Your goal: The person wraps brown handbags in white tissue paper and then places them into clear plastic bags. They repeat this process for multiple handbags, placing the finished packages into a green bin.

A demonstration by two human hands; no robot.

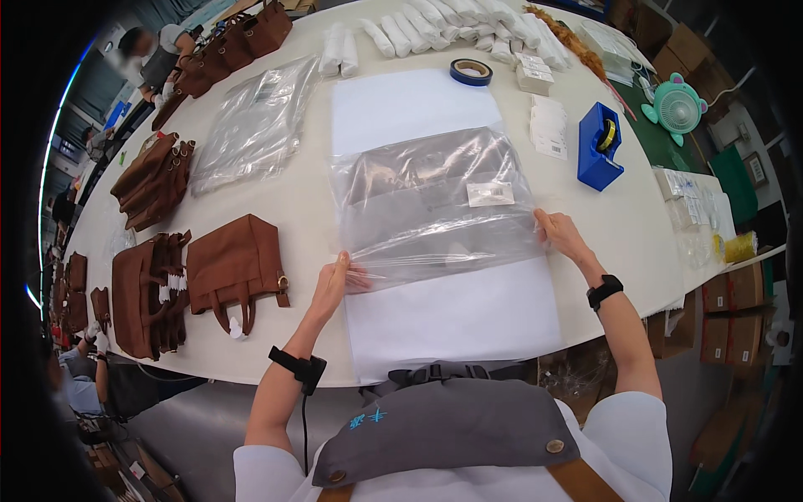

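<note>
A clear plastic bag (pixel 410 255) with a flat grey item (pixel 393 201) inside lies across a large white sheet (pixel 456 314) in front of me. A small white printed label (pixel 490 194) sits on the bag's right part. My left hand (pixel 333 286) grips the bag's near left edge, its thumb on top and its fingers showing through the film. At the right edge, my right hand (pixel 562 234) pinches the plastic between thumb and fingers. Creases and glare run across the film between both hands.
Brown handbags (pixel 238 263) stand and lie along the table's left side. Flat clear bags (pixel 255 121) lie beyond them. A blue tape dispenser (pixel 600 149), a tape roll (pixel 471 73) and label stacks (pixel 534 75) are at right. White wrapped bundles (pixel 435 25) line the back.
</note>
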